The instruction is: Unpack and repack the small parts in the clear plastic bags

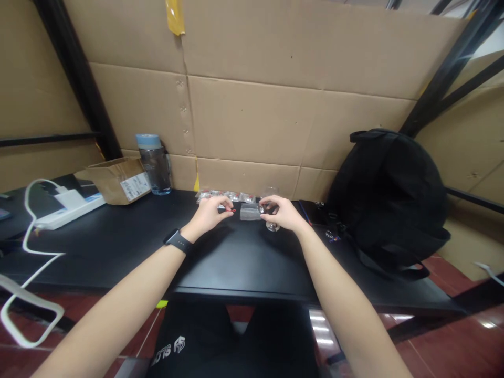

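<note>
My left hand (210, 214), with a dark watch on its wrist, is closed in a pinch on a small red loop-like piece (233, 211). Opposite it, my right hand (284, 213) has thumb and fingers curled together around something small and shiny, too small to name. A flat clear plastic bag (249, 212) lies between the hands, close to the right fingertips. Behind the right hand stands a clear glass (272, 227); its foot shows below the fingers and the middle is hidden. Several small clear packets (234, 196) with red bits lie in a row beyond the left hand.
To the right a black backpack (389, 199) sits on the black table (244, 262), with small keyring-like items (331, 236) beside it. A blue-lidded bottle (155, 165), a cardboard box (118, 181) and a white power strip (71, 212) stand left. Cardboard (252, 115) walls the back.
</note>
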A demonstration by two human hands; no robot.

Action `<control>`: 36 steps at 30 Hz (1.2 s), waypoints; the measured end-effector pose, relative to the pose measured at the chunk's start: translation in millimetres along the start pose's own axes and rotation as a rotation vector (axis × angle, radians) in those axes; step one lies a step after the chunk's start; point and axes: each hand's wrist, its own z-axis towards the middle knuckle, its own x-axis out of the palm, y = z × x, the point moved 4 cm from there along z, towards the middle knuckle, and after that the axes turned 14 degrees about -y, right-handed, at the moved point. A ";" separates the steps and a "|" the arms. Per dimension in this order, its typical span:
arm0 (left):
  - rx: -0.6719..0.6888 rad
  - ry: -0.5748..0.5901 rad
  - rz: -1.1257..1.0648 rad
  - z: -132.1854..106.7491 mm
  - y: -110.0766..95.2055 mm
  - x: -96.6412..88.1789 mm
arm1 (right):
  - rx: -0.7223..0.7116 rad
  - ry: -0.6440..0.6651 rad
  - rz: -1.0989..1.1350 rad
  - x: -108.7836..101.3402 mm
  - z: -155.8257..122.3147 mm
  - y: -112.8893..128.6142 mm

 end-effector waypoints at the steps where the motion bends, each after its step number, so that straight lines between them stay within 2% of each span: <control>1: 0.013 -0.003 -0.008 -0.3 -2.1 1.0 | 0.005 -0.011 0.038 4.6 -0.5 4.2; 6: 0.035 -0.002 -0.101 -1.4 -13.2 5.6 | 0.033 -0.103 0.233 27.9 -4.5 22.0; 13: -0.188 0.067 -0.539 -5.6 -18.7 25.6 | -0.009 -0.204 0.393 45.1 -11.7 44.2; 18: -0.229 0.056 -0.673 -8.7 -15.5 30.9 | -0.050 -0.211 0.397 47.6 -14.2 53.7; 26: -0.163 0.022 -0.589 -7.1 -12.1 31.1 | 0.036 -0.215 0.468 52.0 -14.3 50.1; 33: -0.035 -0.128 -0.349 -5.1 -21.2 16.6 | 0.172 -0.156 0.519 58.6 -12.9 40.4; 36: -0.001 -0.177 -0.291 -6.1 -26.0 11.3 | 0.189 -0.134 0.530 57.7 -11.2 36.4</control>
